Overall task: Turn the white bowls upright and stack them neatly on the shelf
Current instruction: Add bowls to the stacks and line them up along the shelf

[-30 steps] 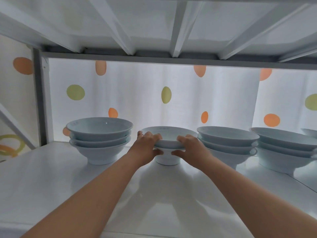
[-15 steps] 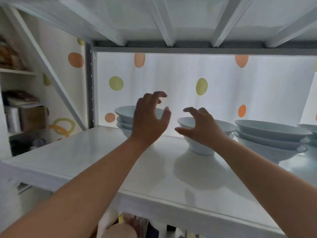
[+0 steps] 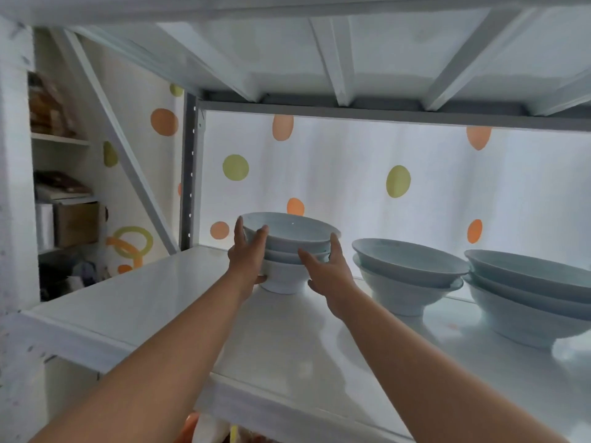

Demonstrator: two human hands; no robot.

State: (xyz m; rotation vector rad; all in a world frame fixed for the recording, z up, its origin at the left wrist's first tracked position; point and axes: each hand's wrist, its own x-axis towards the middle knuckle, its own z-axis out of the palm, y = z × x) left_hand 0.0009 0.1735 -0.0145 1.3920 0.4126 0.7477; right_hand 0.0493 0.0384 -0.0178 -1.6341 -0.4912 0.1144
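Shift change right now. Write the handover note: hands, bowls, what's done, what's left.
Left hand grips the left bowl stack by its left side; right hand holds its right side.
The stack stands on the shelf; middle stack and right stack sit to its right.
Done: every visible bowl is upright and nested.
Left: square up the held stack, then let go.

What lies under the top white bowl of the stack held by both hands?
Two more white ceramic bowls nest beneath it, the lowest standing on the glossy white shelf. The left hand and right hand cover parts of their sides; their insides are hidden.
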